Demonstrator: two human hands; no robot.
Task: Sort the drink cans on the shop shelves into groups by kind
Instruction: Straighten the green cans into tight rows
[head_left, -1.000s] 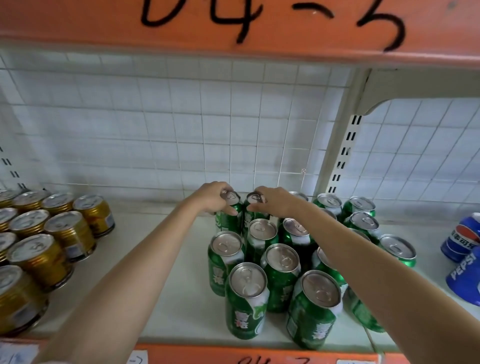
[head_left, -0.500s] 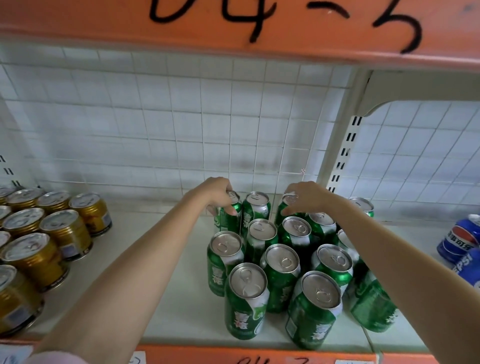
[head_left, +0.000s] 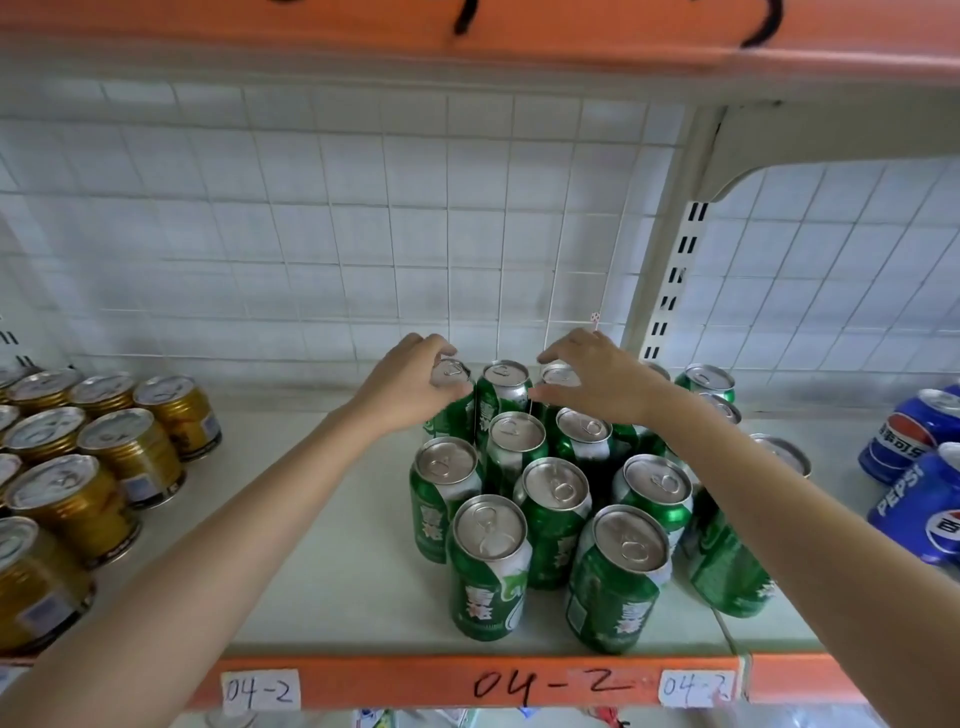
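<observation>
- On the cream shelf (head_left: 332, 545) marked 04-2, a cluster of green cans (head_left: 550, 519) stands upright in tight rows near the middle, most of them touching their neighbours.
- At the back left corner of that cluster, the left hand (head_left: 410, 387) grips the rim of the rear-left green can (head_left: 451, 382), fingers curled over its top, just as it did a second ago.
- Beside it, the right hand (head_left: 597, 379) now hovers over the rear-right green can (head_left: 558, 376) with fingers spread and arched; whether they touch the lid cannot be told. A second ago this hand sat on the middle back can (head_left: 503, 387), which now stands bare between the two hands.
- Left of the cluster, well apart, gold cans (head_left: 88, 467) stand grouped as before.
- At the far right edge, blue Pepsi cans (head_left: 914, 467) lie tilted.
- Since the earlier frame the view has dropped, so the orange front rail (head_left: 519, 680) with its labels now shows.
</observation>
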